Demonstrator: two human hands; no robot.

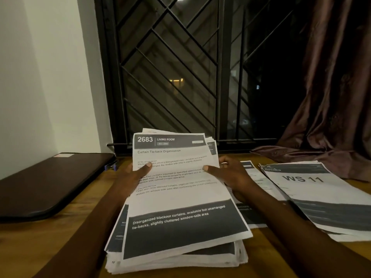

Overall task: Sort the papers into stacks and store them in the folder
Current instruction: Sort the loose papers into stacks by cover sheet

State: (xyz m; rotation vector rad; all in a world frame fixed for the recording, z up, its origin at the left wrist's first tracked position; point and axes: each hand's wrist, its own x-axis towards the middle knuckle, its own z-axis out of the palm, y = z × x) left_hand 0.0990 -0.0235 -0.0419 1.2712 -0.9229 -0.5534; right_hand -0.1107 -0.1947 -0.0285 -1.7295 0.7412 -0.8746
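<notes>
Thick paper stack [176, 207] at lower centre of frame, far end raised. Left hand [134, 173] and right hand [226, 173] grip its side edges, thumbs pressing the top sheet. Sorted piles [313, 197] lie centre right; dark folder [46, 181] centre left. Risk: edges uneven, loose sheets may slide out.

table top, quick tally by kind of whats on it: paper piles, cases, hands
White printed paper piles with dark grey bands: 3 (thick pile gripped by both hands, thin pile to its right, "WS 11" pile at far right)
Dark flat case, on the left: 1
Hands: 2 (left hand, right hand)
Total: 6
</notes>
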